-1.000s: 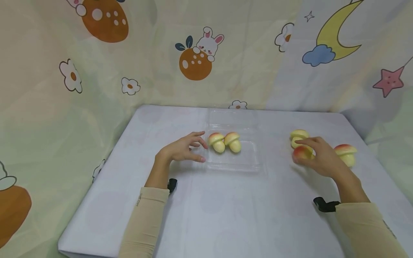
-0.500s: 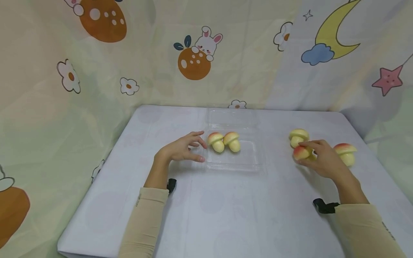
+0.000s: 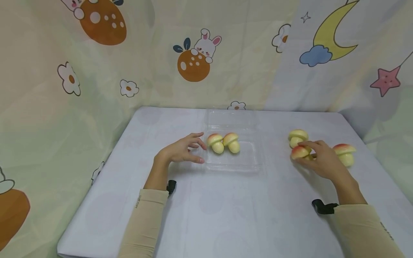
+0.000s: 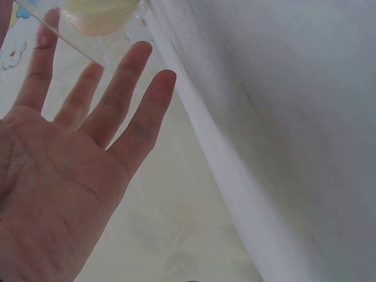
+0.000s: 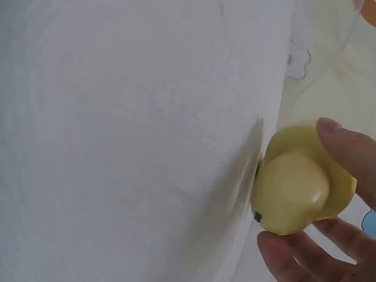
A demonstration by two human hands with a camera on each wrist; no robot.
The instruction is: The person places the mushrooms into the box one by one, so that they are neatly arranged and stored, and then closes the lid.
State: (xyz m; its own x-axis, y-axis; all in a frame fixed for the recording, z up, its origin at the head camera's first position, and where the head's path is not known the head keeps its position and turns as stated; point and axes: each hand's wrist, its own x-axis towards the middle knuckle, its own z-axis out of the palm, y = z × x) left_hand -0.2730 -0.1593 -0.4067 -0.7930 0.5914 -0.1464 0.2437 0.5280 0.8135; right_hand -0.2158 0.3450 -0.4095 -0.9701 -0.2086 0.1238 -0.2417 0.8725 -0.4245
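At the right of the table, my right hand pinches a yellow mushroom with a red-tinged cap. In the right wrist view the thumb lies on the cap of this mushroom and the fingers are under its stem, close beside the table. My left hand is held with spread fingers at the left side of a clear plastic clamshell box, holding nothing; its palm shows in the left wrist view. Two similar mushrooms lie side by side in the box's left back part.
Another yellow mushroom lies just behind the right hand, and one with a red cap is to its right. The box's lid is folded back toward the rear table edge. A patterned cloth hangs behind the white-covered table.
The mushroom in my right hand has turned a little, its cap now showing more from the side. The left hand stays in place by the box.
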